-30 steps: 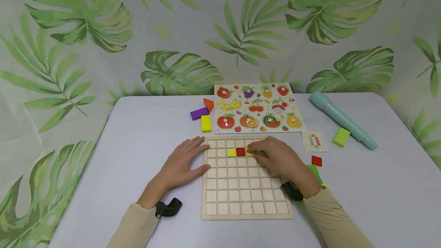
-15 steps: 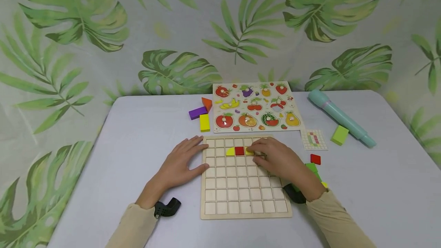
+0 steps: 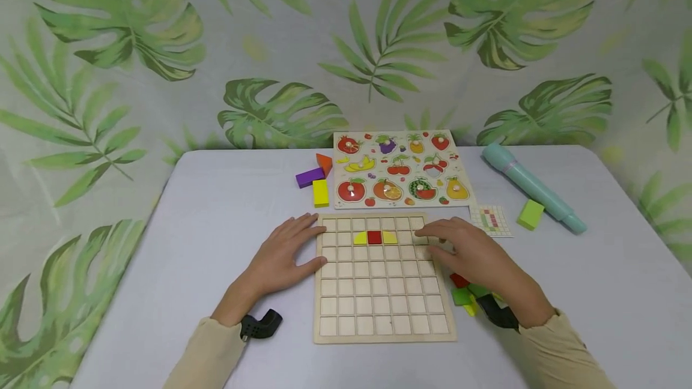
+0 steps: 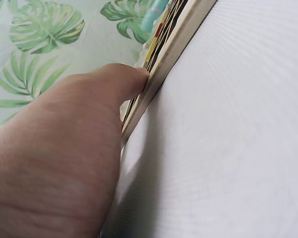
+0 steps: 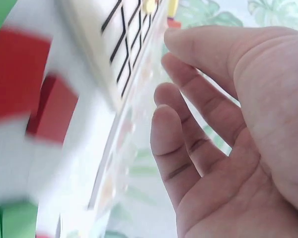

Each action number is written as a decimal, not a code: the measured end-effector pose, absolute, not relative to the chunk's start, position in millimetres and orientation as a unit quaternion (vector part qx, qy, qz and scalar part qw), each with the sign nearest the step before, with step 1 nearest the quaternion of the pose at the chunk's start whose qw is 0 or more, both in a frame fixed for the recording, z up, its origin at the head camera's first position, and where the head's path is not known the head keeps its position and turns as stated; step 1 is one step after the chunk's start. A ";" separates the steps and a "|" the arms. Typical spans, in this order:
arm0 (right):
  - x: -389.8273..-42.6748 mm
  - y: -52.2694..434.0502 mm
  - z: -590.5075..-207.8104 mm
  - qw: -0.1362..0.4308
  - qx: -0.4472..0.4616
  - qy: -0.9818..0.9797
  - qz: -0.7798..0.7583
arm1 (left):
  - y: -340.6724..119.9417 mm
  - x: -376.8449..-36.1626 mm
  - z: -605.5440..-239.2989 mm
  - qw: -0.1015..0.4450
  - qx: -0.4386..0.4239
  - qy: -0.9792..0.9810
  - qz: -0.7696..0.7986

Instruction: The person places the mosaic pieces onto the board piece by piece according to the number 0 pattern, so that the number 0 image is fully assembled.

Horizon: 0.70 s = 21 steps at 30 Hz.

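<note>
A wooden grid board (image 3: 367, 305) lies before me. In its second row from the far edge, a red square tile (image 3: 374, 237) sits between a yellow rounded tile (image 3: 360, 238) on the left and another yellow tile (image 3: 390, 237) on the right. My left hand (image 3: 283, 257) touches the board's left edge with thumb and fingertips; the left wrist view shows the thumb (image 4: 131, 82) against the rim. Over the board's upper right edge is my right hand (image 3: 476, 254), fingers loosely bent and holding nothing. Its palm and parted fingers (image 5: 166, 131) show in the right wrist view.
Red, green and yellow pieces (image 3: 461, 296) lie by the board's right edge, partly under my right wrist. Behind stand a fruit puzzle (image 3: 378, 182), a pattern card (image 3: 500, 221), a teal microphone-shaped stick (image 3: 532, 188), a green block (image 3: 530, 215), and yellow, purple and orange blocks (image 3: 321, 193).
My right hand has let go of the right yellow tile and drawn back to the right, leaving that tile in its cell. My left hand stays at the board's edge.
</note>
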State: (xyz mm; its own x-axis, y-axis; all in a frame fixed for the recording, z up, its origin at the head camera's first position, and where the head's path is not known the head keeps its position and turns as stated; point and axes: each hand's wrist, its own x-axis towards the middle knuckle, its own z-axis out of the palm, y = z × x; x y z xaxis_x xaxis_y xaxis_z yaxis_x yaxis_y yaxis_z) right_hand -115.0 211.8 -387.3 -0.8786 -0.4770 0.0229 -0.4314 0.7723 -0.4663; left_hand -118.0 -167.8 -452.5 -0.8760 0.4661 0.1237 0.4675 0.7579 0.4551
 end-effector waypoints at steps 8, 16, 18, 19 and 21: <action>-109.5 249.6 -390.8 0.048 -0.242 0.934 -0.259 | -170.6 -119.4 -455.0 -0.005 -0.244 -0.939 -0.244; -111.2 280.4 -390.2 0.061 -0.227 0.938 -0.254 | -170.1 -122.3 -457.2 -0.017 -0.239 -0.939 -0.247; -111.6 286.9 -390.2 0.068 -0.226 0.937 -0.256 | -170.3 -121.9 -457.2 -0.019 -0.237 -0.939 -0.246; -111.9 290.0 -390.6 0.071 -0.227 0.936 -0.258 | -170.3 -121.8 -457.3 -0.019 -0.237 -0.940 -0.246; -112.1 296.2 -391.5 0.080 -0.227 0.935 -0.262 | -170.3 -121.9 -457.3 -0.019 -0.237 -0.940 -0.243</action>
State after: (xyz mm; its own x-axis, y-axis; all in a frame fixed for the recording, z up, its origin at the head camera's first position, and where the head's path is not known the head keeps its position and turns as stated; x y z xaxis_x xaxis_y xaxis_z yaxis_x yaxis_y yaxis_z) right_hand -112.1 296.2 -391.5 -0.8845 -0.4654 -0.0311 -0.3817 0.7605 -0.5254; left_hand -121.9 -170.3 -457.3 -0.8867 0.4556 0.0789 0.4369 0.7696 0.4656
